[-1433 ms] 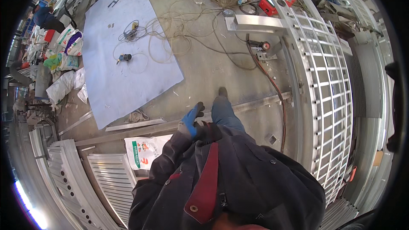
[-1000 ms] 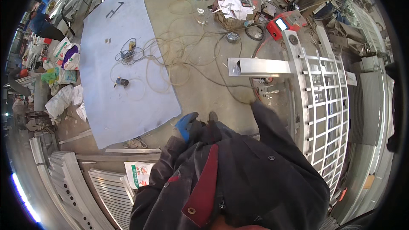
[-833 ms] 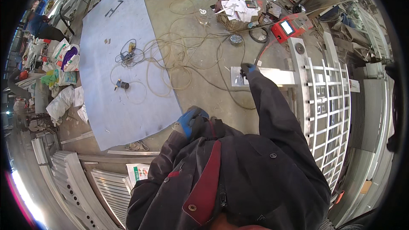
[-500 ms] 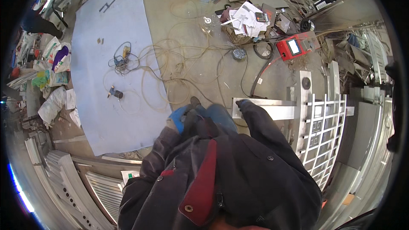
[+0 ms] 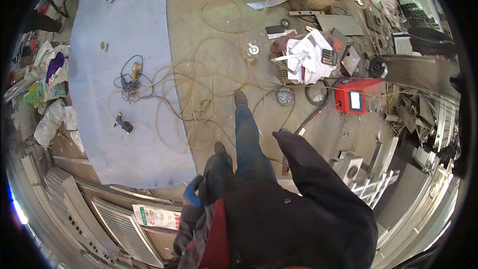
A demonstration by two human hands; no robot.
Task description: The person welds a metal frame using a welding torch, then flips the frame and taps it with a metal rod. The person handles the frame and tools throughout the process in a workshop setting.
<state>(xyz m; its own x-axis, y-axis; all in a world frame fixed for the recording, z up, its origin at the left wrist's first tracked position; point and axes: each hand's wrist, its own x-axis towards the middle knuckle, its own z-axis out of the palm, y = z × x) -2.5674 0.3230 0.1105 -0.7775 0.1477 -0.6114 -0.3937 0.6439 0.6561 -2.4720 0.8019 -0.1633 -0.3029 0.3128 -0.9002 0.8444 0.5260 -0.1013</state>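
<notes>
My left hand, in a blue glove, hangs low beside my left thigh at the edge of the pale blue sheet; its fingers are not clear. At the end of an outstretched dark sleeve, my right hand shows as a small dark shape above the floor, close to a black cable. What it may hold cannot be made out. My legs are in stride, with the right boot well ahead of the left. Corded power tool and a smaller air tool lie on the sheet.
Loops of yellowish hose cross the floor ahead. To the right stand a basket heaped with papers, a red machine with a lit screen, and a white grid frame. Metal profiles are stacked at lower left.
My body has turned and stepped, the right leg now reaching forward. The basket and red machine sit lower in view, and the white grid is mostly hidden behind my right arm.
</notes>
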